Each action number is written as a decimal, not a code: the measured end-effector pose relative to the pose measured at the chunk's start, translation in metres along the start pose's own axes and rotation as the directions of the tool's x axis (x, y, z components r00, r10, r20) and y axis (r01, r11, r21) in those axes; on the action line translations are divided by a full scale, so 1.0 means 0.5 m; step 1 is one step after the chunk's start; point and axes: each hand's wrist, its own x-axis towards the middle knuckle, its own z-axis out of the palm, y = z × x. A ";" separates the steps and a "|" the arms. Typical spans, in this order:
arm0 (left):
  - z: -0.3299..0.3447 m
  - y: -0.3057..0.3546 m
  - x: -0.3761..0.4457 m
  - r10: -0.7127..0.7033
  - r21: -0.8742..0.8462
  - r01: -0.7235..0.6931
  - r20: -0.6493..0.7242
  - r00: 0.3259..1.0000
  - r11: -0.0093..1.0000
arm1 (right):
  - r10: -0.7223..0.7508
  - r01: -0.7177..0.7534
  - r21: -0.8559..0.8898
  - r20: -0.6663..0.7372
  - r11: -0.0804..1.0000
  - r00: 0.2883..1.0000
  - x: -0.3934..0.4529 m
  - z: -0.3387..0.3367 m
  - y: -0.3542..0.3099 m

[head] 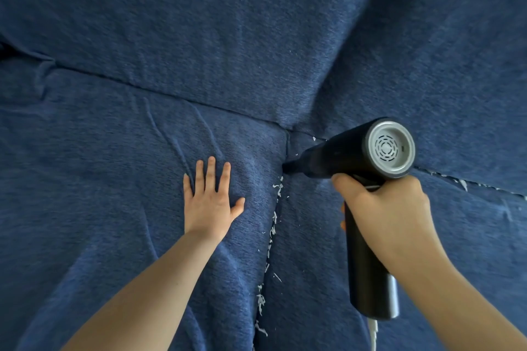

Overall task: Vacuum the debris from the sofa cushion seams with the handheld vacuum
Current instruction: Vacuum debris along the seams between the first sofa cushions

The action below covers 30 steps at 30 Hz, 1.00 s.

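Observation:
A black handheld vacuum (pixel 339 155) with a grey round rear vent is gripped at its handle by my right hand (pixel 385 208). Its nozzle tip touches the top of the seam between two blue seat cushions. White shredded debris (pixel 272 232) lines that seam from just below the nozzle down toward the bottom edge. My left hand (pixel 209 202) lies flat, fingers spread, on the left seat cushion (pixel 99 179), a little left of the seam. More white debris (pixel 463 184) sits in the seam under the back cushion at the right.
Blue back cushions (pixel 228 37) fill the upper half of the view. The right seat cushion (pixel 308 265) lies under the vacuum's handle. A white cord (pixel 373 333) hangs from the handle's base.

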 end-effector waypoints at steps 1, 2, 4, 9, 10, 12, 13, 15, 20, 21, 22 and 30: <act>0.000 -0.001 -0.001 0.001 0.001 -0.001 0.003 1.000 1.000 | 0.009 -0.009 0.004 -0.006 1.000 1.000 0.002 0.001 -0.001; 0.000 -0.001 -0.001 0.001 0.001 -0.001 0.004 1.000 1.000 | 0.018 -0.018 0.009 -0.017 1.000 1.000 0.005 0.005 -0.001; 0.000 0.000 0.000 -0.001 0.002 0.001 0.005 1.000 1.000 | 0.024 -0.023 0.017 -0.044 1.000 0.999 0.010 0.019 -0.002; -0.002 -0.001 -0.001 0.000 0.016 0.000 0.016 1.000 1.000 | 0.032 -0.030 0.048 -0.033 0.998 0.999 0.002 0.025 -0.006; -0.003 -0.002 -0.001 0.003 0.013 -0.004 0.013 1.000 1.000 | 0.032 -0.030 0.050 -0.036 0.998 0.999 -0.003 0.015 -0.006; -0.003 -0.003 -0.001 0.009 0.016 -0.009 0.022 1.000 1.000 | 0.013 -0.010 0.046 -0.067 0.999 0.998 -0.013 -0.009 -0.008; -0.004 -0.003 -0.001 0.009 0.018 -0.010 0.030 1.000 1.000 | 0.003 0.001 0.049 -0.088 0.999 0.996 -0.017 -0.020 -0.009; -0.006 -0.001 -0.001 0.005 0.011 -0.005 0.033 0.999 1.000 | -0.004 0.012 0.067 -0.116 0.998 0.993 -0.018 -0.035 -0.010; -0.012 0.006 -0.003 -0.005 0.008 0.005 0.069 0.998 1.000 | -0.021 0.027 0.066 -0.089 0.997 0.996 -0.001 -0.024 -0.010; -0.015 0.007 -0.004 -0.010 0.012 0.009 0.069 0.998 1.000 | -0.028 0.033 0.062 -0.081 0.998 0.996 -0.001 -0.021 -0.011; -0.016 0.008 -0.005 -0.017 0.013 0.016 0.070 0.997 1.000 | -0.035 0.040 0.063 -0.077 0.997 0.996 -0.004 -0.019 -0.013; -0.021 0.071 0.001 0.165 -0.017 -0.165 0.019 0.986 0.986 | -0.057 0.062 0.051 -0.088 0.997 0.994 -0.015 -0.016 -0.010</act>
